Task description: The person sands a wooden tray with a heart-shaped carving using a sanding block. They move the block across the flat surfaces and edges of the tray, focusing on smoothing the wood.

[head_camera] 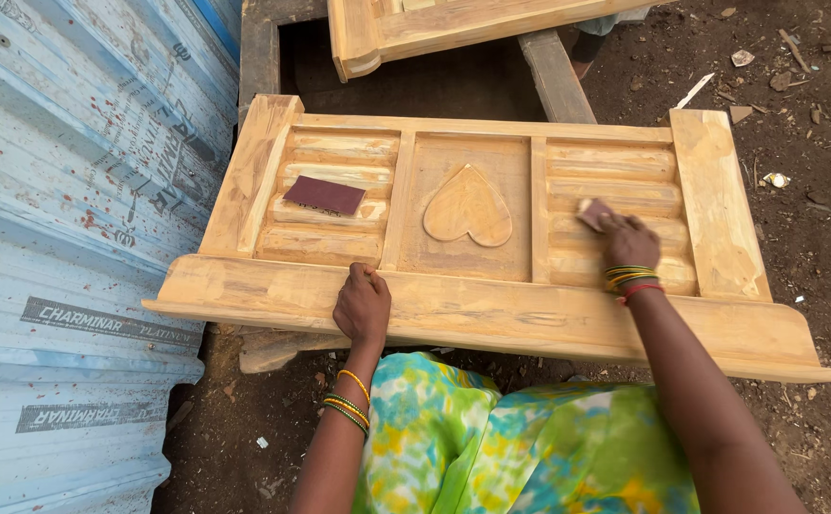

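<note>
The right hand (627,242) presses a small piece of sandpaper (592,213) against the grooved slats to the right of the carved heart (469,207) on the pale wooden panel (720,205), its fingers pressed together over the paper. The left hand (362,305) rests on the panel's near rail below and left of the heart, fingers curled loosely on the wood and holding nothing. A dark maroon sandpaper sheet (324,195) lies flat on the slats left of the heart, well apart from both hands.
</note>
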